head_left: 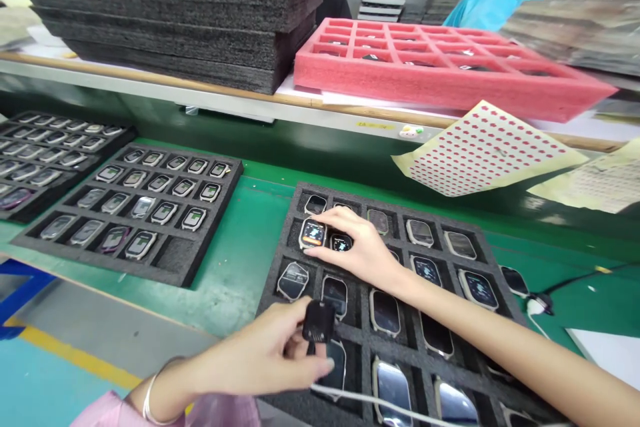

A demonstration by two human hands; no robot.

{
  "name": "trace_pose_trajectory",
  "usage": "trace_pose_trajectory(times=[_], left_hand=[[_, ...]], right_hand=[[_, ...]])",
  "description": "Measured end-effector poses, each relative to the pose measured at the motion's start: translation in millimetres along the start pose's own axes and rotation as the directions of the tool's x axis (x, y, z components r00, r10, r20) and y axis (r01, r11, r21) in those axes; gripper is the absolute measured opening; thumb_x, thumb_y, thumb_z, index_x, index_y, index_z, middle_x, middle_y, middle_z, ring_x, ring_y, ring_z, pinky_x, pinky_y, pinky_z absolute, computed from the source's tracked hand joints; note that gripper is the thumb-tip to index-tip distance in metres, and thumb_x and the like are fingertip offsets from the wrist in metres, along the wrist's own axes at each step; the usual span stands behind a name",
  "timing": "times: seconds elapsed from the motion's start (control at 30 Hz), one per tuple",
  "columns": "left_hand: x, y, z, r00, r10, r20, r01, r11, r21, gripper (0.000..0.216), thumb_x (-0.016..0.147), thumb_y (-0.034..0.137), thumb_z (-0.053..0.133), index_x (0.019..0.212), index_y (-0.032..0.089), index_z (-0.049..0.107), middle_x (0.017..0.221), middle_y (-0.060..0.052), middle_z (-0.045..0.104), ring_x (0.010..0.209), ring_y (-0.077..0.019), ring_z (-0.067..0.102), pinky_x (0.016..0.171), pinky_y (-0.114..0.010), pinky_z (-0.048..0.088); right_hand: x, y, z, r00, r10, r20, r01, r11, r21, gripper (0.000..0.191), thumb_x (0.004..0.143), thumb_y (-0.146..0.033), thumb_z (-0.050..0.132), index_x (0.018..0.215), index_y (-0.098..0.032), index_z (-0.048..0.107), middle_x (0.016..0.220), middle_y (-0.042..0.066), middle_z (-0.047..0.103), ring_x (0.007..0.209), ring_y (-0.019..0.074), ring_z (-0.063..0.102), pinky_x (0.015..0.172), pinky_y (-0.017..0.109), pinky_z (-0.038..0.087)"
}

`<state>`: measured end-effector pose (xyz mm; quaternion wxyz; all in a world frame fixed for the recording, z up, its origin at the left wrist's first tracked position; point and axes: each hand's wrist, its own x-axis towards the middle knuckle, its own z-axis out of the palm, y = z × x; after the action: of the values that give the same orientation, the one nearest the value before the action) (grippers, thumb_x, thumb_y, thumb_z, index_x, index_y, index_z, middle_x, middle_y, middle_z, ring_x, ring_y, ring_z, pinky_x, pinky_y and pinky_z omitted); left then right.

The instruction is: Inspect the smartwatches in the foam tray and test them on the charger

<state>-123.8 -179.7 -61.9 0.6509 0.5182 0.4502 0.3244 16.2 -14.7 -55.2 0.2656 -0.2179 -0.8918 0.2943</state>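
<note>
Pinching a small black charger puck (319,321) between thumb and fingers, the left hand (265,357) hovers over the foam tray (280,260); the right hand (357,247), fingers spread, presses a lit watch (313,233). The trailing white cable (360,397) below could snag neighbouring watches.

Bright, even overhead light is seen throughout; soft glare is thrown on the glossy green bench mat (235,240), and behind it the edges are bent and blurred.
</note>
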Motion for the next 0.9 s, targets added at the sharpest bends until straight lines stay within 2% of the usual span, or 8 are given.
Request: trace_pose_trajectory(times=[0.1, 0.27, 0.37, 0.47, 0.53, 0.67, 0.8, 0.9], left_hand=[[-11.9, 6.5, 3.3, 0.985, -0.077, 0.155, 0.074, 0.997, 0.027, 0.028, 0.077, 0.019, 0.061, 0.103, 0.019, 0.052, 0.084, 0.0, 0.059, 0.058, -0.0089, 0.045, 0.05, -0.019, 0.036], [-23.3, -0.9, 2.2, 0.991, 0.007, 0.13, -0.027, 0.988, 0.154, 0.021, 0.078, 0.015, 0.056, 0.098, 0.02, 0.059, 0.086, -0.001, 0.061, 0.063, -0.0105, 0.048, 0.056, -0.02, 0.04], [-25.5, -11.6, 1.3, 0.985, 0.052, 0.163, -0.065, 0.995, 0.075, 0.024, 0.077, 0.018, 0.06, 0.101, 0.02, 0.059, 0.09, -0.002, 0.064, 0.062, -0.0099, 0.045, 0.058, -0.02, 0.039], [-26.6, -21.9, 3.5, 0.985, 0.097, 0.139, -0.086, 0.993, -0.083, 0.028, 0.076, 0.013, 0.059, 0.104, 0.019, 0.055, 0.093, -0.003, 0.065, 0.063, -0.009, 0.042, 0.058, -0.02, 0.037], [-26.2, -27.3, 5.7, 0.987, 0.142, 0.069, -0.125, 0.97, -0.21, 0.029, 0.078, 0.012, 0.058, 0.106, 0.018, 0.053, 0.092, -0.005, 0.065, 0.061, -0.0082, 0.043, 0.057, -0.019, 0.037], [-22.1, -31.0, 8.7, 0.968, 0.14, -0.21, -0.216, 0.89, -0.401, 0.019, 0.085, 0.025, 0.058, 0.102, 0.018, 0.054, 0.08, -0.003, 0.063, 0.043, -0.0019, 0.039, 0.041, -0.015, 0.027], [-16.4, -26.0, 10.4, 0.882, 0.119, -0.456, -0.353, 0.808, -0.472, 0.018, 0.087, 0.027, 0.057, 0.102, 0.018, 0.055, 0.078, -0.001, 0.058, 0.036, 0.0019, 0.033, 0.036, -0.016, 0.018], [-14.3, -22.0, 11.1, 0.839, 0.057, -0.541, -0.383, 0.768, -0.514, 0.021, 0.086, 0.024, 0.059, 0.106, 0.017, 0.054, 0.076, 0.001, 0.055, 0.038, 0.0012, 0.033, 0.038, -0.017, 0.02]], right_hand=[[2.8, 0.1, 7.1, 0.993, -0.028, 0.116, 0.057, 0.965, -0.254, 0.044, 0.072, -0.034, 0.078, 0.108, -0.014, 0.064, 0.107, 0.011, 0.062, 0.103, 0.0292, 0.053, 0.088, 0.045, 0.04], [-8.6, -33.9, 15.4, 0.946, -0.123, 0.3, 0.245, 0.878, -0.41, 0.021, 0.088, -0.032, 0.059, 0.089, -0.013, 0.067, 0.086, 0.011, 0.063, 0.087, 0.025, 0.053, 0.078, 0.041, 0.036], [-14.5, -53.9, 25.6, 0.885, -0.09, 0.457, 0.336, 0.803, -0.493, 0.02, 0.087, -0.029, 0.058, 0.085, -0.011, 0.066, 0.08, 0.013, 0.061, 0.086, 0.0289, 0.053, 0.075, 0.042, 0.035], [-13.6, -65.1, 34.0, 0.874, -0.019, 0.485, 0.342, 0.732, -0.589, 0.017, 0.088, -0.023, 0.056, 0.089, -0.009, 0.066, 0.084, 0.017, 0.061, 0.089, 0.0333, 0.053, 0.074, 0.043, 0.035], [-9.6, -69.5, 34.1, 0.853, 0.027, 0.522, 0.349, 0.713, -0.608, 0.015, 0.087, -0.019, 0.056, 0.09, -0.009, 0.066, 0.084, 0.018, 0.062, 0.087, 0.0338, 0.054, 0.074, 0.044, 0.034], [-1.2, -73.1, 25.7, 0.783, 0.051, 0.62, 0.369, 0.765, -0.528, 0.009, 0.082, -0.015, 0.06, 0.087, -0.011, 0.065, 0.083, 0.015, 0.063, 0.083, 0.0307, 0.056, 0.075, 0.042, 0.035], [-0.3, -65.4, 24.3, 0.828, 0.034, 0.56, 0.259, 0.863, -0.435, 0.011, 0.082, -0.025, 0.062, 0.084, -0.015, 0.065, 0.083, 0.011, 0.061, 0.084, 0.0269, 0.055, 0.073, 0.037, 0.039], [-2.6, -54.8, 22.0, 0.892, 0.036, 0.451, 0.149, 0.918, -0.368, 0.015, 0.079, -0.03, 0.064, 0.081, -0.015, 0.065, 0.078, 0.009, 0.06, 0.079, 0.0239, 0.055, 0.07, 0.034, 0.042]])
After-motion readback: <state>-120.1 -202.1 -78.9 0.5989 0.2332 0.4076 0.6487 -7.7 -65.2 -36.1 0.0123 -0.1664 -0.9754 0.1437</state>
